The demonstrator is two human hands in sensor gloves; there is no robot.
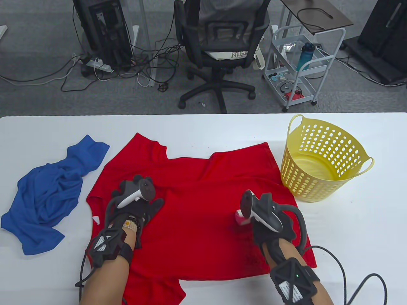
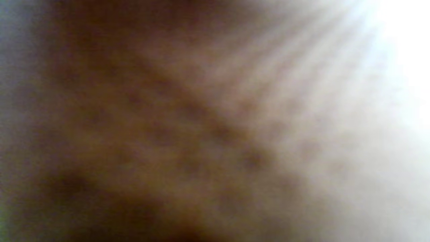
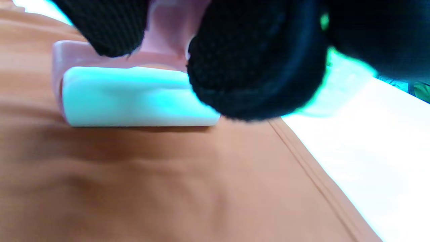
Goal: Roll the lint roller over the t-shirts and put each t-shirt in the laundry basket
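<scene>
The lint roller (image 1: pixel 240 218) is gripped in the right hand (image 1: pixel 265 219) and pressed onto the red t-shirt (image 1: pixel 203 203), which is pinned flat by the spread fingers of the left hand (image 1: pixel 140 206). If that pinning pressure is eased, the cloth is likely to be dragged and bunched by the sticky roll. The white table (image 1: pixel 349 222) is also shared by a crumpled blue t-shirt (image 1: pixel 47 197) at the left and the yellow laundry basket (image 1: pixel 321 159) at the right; an office chair (image 1: pixel 219 47) and a wire cart (image 1: pixel 302 63) are seen beyond.

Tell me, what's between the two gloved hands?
Only bare red t-shirt, spread flat, lies between the left hand and the right hand, seen in the table view.
</scene>
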